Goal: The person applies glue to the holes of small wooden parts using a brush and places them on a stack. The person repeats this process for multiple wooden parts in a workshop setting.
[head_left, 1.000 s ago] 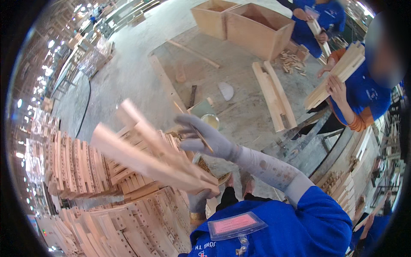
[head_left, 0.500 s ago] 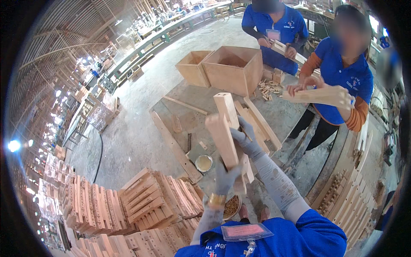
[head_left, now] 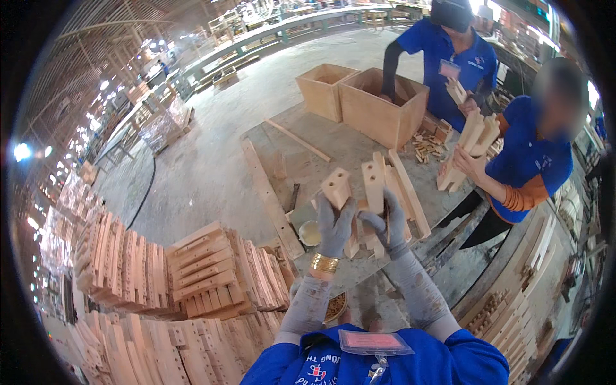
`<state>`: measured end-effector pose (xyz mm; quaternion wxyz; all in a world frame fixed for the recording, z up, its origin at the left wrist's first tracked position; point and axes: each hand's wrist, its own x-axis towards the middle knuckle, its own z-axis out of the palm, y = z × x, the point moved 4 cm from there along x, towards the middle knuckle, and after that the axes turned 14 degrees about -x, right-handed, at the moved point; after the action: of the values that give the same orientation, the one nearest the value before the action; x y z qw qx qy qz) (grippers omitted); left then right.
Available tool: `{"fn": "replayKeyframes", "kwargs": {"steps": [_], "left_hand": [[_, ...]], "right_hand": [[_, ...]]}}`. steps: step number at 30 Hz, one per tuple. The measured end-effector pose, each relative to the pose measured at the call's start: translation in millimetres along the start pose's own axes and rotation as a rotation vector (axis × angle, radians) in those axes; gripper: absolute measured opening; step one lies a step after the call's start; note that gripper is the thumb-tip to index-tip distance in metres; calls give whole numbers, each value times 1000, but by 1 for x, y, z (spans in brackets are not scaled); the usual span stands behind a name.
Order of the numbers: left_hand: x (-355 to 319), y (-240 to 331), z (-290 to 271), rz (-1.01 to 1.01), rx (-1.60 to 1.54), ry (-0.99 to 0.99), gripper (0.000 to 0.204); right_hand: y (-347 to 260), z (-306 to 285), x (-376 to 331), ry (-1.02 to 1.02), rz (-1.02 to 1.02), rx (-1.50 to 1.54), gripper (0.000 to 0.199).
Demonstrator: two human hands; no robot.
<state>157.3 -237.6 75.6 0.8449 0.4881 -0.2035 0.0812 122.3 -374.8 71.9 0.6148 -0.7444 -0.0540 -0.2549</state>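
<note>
Both of my hands wear grey gloves. My left hand (head_left: pixel 335 226) is closed round a pale wooden block (head_left: pixel 336 186) that has two holes in its end. My right hand (head_left: pixel 390 226) grips a pale wooden bar (head_left: pixel 373 183), also with holes near its top. The two pieces stand upright side by side, with a gap between their upper ends. Behind my hands more wooden bars (head_left: pixel 410 199) lie on the low worktop. A small round pot with pale contents (head_left: pixel 310 234) sits left of my left hand. Closer to me is a bowl of small wooden dowels (head_left: pixel 335 307).
Stacked drilled wooden bars (head_left: pixel 202 269) fill the lower left. Two wooden boxes (head_left: pixel 378 115) stand at the far side, with loose dowels (head_left: pixel 427 147) beside them. Two co-workers in blue shirts (head_left: pixel 539 151) handle wood at the right. A long strip (head_left: pixel 273 202) lies left of the pot.
My hands have moved apart, each now on its own piece, both held upright. One co-worker has reached into a box; the other has turned the bars upright. The view has shifted.
</note>
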Motion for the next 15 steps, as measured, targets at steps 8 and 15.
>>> {"fn": "replayKeyframes", "kwargs": {"steps": [8,15], "left_hand": [[14,6,10,2,124,-92,31],[19,6,1,-126,60,-23,31]], "right_hand": [[5,1,0,-19,14,125,75],[4,-13,-6,45,-76,-39,70]]}}
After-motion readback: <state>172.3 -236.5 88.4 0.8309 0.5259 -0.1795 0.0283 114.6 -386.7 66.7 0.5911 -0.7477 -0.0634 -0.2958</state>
